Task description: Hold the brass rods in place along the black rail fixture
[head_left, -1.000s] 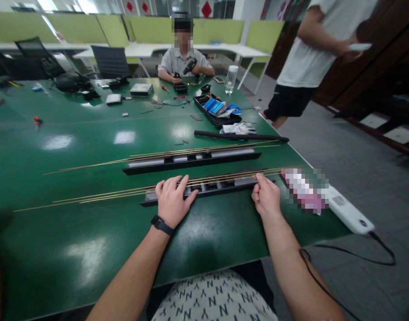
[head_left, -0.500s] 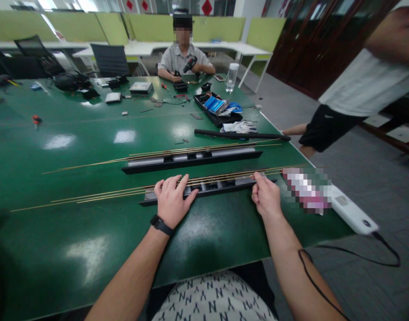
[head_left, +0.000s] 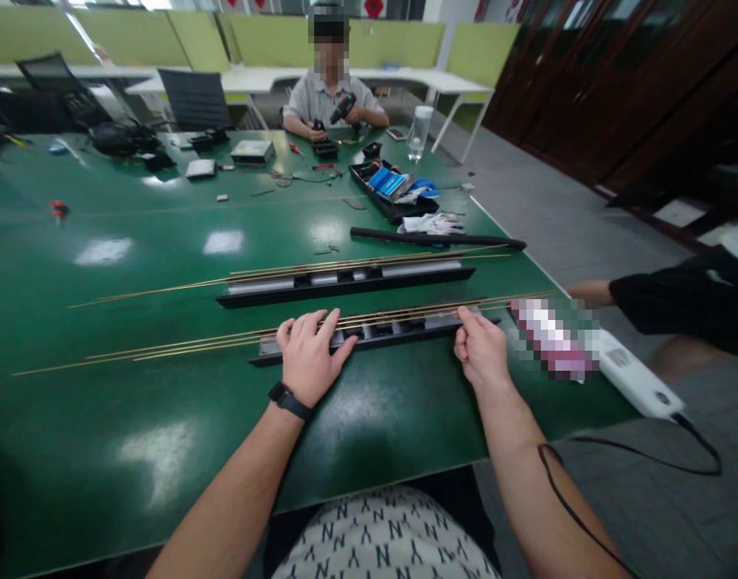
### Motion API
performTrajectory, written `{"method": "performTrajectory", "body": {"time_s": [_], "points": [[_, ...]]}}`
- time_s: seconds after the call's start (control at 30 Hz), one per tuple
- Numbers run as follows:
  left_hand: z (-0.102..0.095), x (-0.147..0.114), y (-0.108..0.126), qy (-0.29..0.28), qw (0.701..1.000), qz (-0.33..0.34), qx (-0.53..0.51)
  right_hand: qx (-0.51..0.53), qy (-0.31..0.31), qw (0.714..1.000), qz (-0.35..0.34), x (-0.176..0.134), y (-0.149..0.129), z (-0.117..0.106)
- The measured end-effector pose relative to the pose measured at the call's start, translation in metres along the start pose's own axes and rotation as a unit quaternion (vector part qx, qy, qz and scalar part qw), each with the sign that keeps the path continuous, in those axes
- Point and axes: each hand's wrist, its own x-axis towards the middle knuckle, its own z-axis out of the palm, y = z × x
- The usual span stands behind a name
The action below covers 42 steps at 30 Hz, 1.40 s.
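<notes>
Nearest the wearer, the left hand [head_left: 309, 354] lies spread flat, fingers pressing down on the near black rail [head_left: 399, 330] about its middle. The right hand [head_left: 481, 350] is closed in a pinch at the rail's right end, where the thin brass rods [head_left: 182, 346] run along its top. The step in hand looks like seating the rods into the rail; the next move would seem to call for a steady hold with the left while the right slides or presses a rod along its groove. About three rods lie on this rail, though the exact count is hard to tell.

Just beyond, on the green tabletop [head_left: 133, 257], lies a second black rail [head_left: 345, 283] with its own bundle of rods, then one black bar [head_left: 438, 239]. To the right sits one white power strip [head_left: 637, 382]. Farther off, one black tray [head_left: 393, 197] and one clear bottle [head_left: 418, 137] stand near a seated person [head_left: 330, 100].
</notes>
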Motion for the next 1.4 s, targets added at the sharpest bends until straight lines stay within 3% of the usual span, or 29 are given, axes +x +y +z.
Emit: {"method": "performTrajectory", "body": {"time_s": [0.63,1.4], "points": [[0.0000,0.0002,-0.0011,-0.001,1.000,0.007,0.004,0.018,0.021,1.000,-0.013,0.0030,-0.0032,-0.0036],[0.0008,0.0005,-0.0014,-0.002,1.000,0.004,0.000,0.016,-0.001,1.000,0.006,0.0015,-0.0020,0.0000]]}}
